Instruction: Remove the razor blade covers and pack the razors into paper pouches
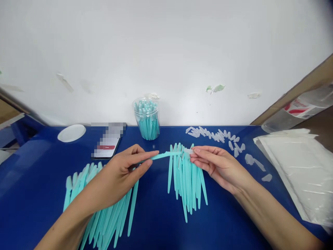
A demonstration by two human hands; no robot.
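Gripping, left hand: left hand (122, 173) pinches one turquoise eyebrow razor (166, 155) between thumb and forefinger.
Gripping, right hand: right hand (221, 165) closed at the fingertips on a translucent blade cap (188, 151).
Razor position: between the hands, above the upper part of the centre pile (187, 184) of razors.
Razor axis: roughly left to right, rising slightly towards the right hand; far end directed at the cap.
Cap and razor end: close together and nearly in line; contact cannot be told from this view.
Nearer hand: right hand at the razor's far end; left hand at the opposite end.
Left pile (111, 222): razors with pale caps at their upper ends, partly hidden beneath the left forearm.
Loose caps (213, 136): scattered beyond the right hand and to its right, on the blue tabletop (156, 222).
Clear plastic cup (142, 114): upright near the wall, filled with turquoise razors.
Phone (108, 147): lying between the cup and a white round lid (71, 133).
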